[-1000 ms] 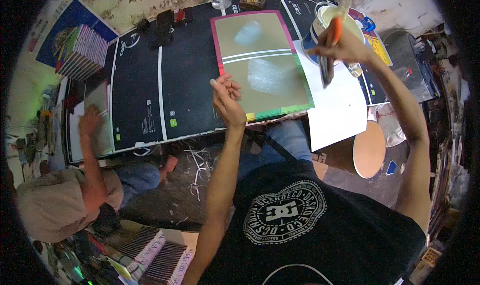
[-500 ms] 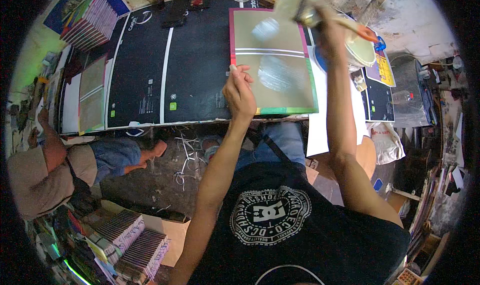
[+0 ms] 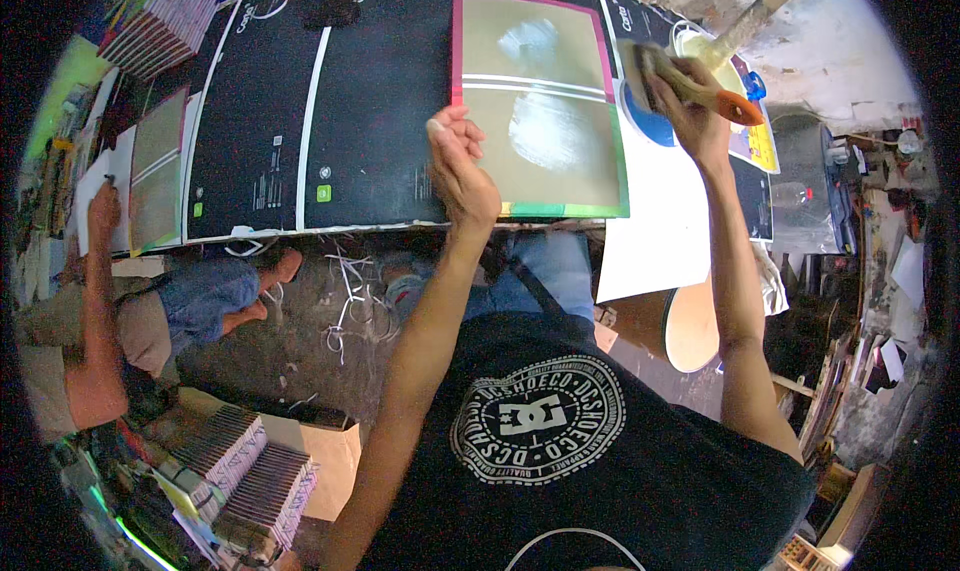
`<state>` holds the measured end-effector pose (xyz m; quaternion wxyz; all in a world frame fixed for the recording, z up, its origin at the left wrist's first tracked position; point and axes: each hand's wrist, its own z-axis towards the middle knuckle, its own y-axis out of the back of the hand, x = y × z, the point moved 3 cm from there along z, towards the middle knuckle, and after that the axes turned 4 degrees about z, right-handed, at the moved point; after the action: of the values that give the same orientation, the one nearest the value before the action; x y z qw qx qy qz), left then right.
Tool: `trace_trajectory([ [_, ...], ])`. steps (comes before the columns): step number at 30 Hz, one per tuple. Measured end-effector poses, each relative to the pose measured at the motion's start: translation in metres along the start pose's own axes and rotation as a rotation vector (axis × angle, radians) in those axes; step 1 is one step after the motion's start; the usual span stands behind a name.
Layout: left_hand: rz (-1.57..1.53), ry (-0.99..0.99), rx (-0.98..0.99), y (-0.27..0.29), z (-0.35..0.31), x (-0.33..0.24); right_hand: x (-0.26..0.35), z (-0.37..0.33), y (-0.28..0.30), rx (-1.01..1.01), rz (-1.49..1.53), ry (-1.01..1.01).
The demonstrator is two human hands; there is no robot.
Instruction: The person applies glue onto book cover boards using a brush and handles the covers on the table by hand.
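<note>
A flat grey-brown cover board [image 3: 540, 66] with pink and green edging lies on the table before me. Two white strips cross its middle, and a whitish wet smear [image 3: 545, 131] shows on each half. My left hand [image 3: 462, 166] is at the board's left edge, fingers loosely bent and apart, with nothing in them; whether it touches the board I cannot tell. In my right hand [image 3: 690, 101] is a wide brush with an orange handle [image 3: 738, 108]. Its bristles, slightly blurred, are over the right side of the board, close to a blue round thing [image 3: 650, 119].
Behind my right hand is a pale bucket [image 3: 690, 39] with a coated stick [image 3: 755, 16] leaning up from it. White paper [image 3: 655, 231] hangs over the table's front edge. At left, a co-worker's hand [image 3: 104, 209] is beside another edged board [image 3: 158, 171]. Stacked books [image 3: 165, 26] stand far left.
My right hand has brought the brush down and nearer, from above the board's far right corner to beside its right edge. The co-worker's arm has reached onto the table. The view has shifted slightly.
</note>
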<state>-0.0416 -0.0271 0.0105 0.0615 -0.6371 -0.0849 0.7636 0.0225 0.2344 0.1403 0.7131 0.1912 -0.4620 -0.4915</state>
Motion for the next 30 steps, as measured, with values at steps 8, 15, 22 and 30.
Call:
trace_trajectory([
  [8, -0.118, 0.049, -0.044, 0.000, 0.000, -0.004, 0.054, -0.013, -0.074, 0.730, 0.045, 0.469],
  [15, -0.075, 0.054, 0.032, 0.001, -0.001, -0.001, 0.033, -0.048, 0.015, 1.166, -0.122, 0.317],
  [22, 0.014, 0.038, 0.060, 0.001, -0.001, -0.004, 0.059, -0.005, 0.082, 0.798, -0.060, 0.137],
  [30, -0.131, 0.100, 0.009, -0.004, -0.001, 0.000, 0.080, -0.040, -0.068, -0.092, 0.384, -0.278],
])
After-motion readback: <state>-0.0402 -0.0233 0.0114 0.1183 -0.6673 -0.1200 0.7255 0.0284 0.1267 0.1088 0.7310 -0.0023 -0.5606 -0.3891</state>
